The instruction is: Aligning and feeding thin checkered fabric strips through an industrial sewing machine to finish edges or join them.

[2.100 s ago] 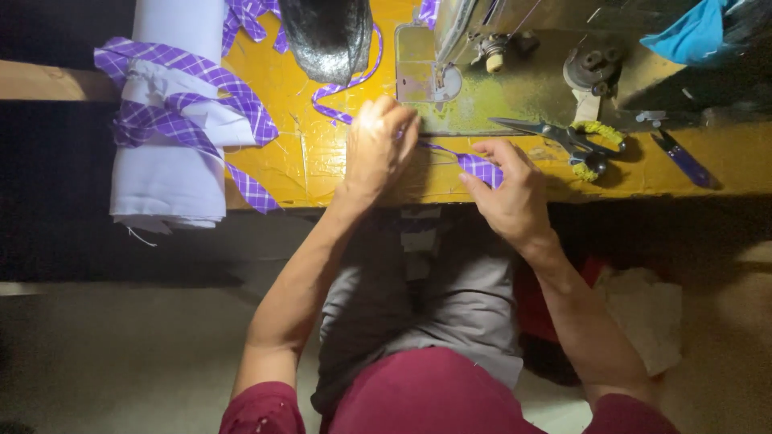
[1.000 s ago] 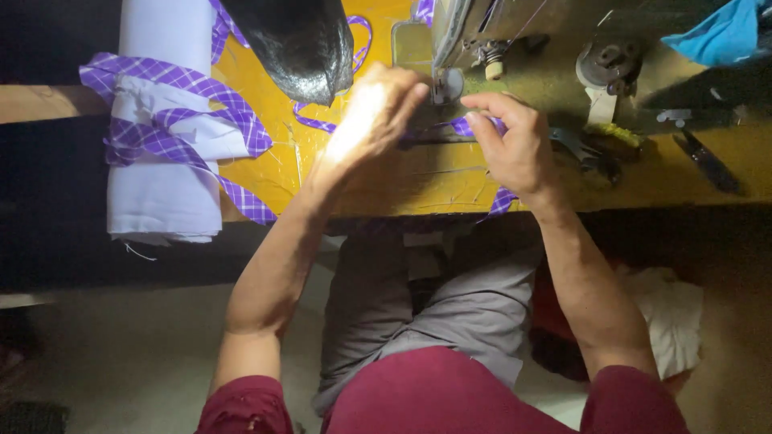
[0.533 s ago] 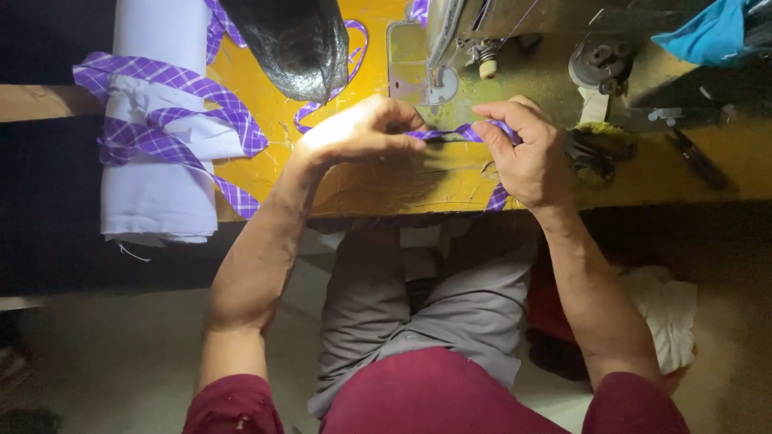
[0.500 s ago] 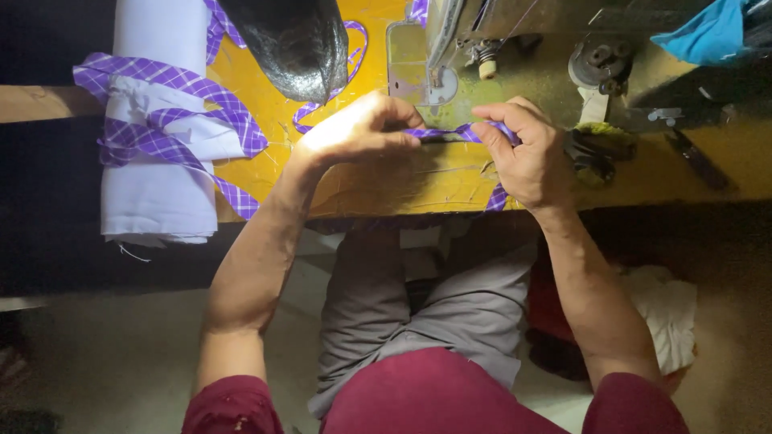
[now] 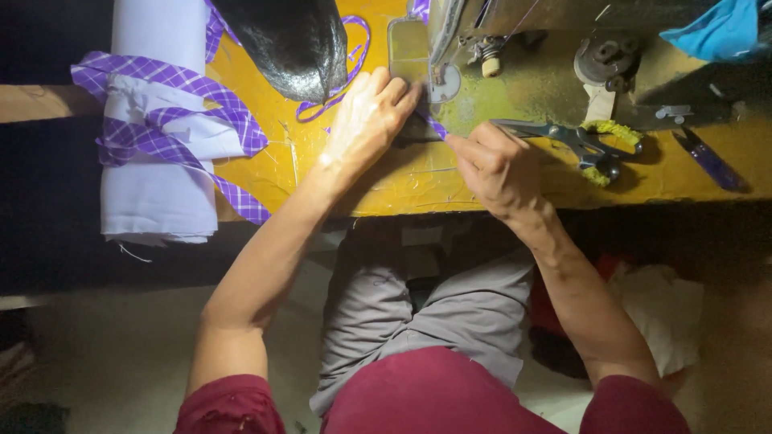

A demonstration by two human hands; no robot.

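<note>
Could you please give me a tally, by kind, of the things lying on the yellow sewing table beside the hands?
Purple checked strip at the needle, under the left hand and pinched by the right hand: 1
Scissors: 1
Pale fabric stack wrapped in purple checked strips: 1
Shiny black bundle: 1
Purple-handled tool: 1
Blue cloth: 1
Total: 6

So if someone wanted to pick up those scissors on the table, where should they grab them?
Probably by the yellow-wrapped handles, coming from the right: the scissors lie flat with the blades pointing left toward the right hand, so the handle end is the safe, free end.
</note>
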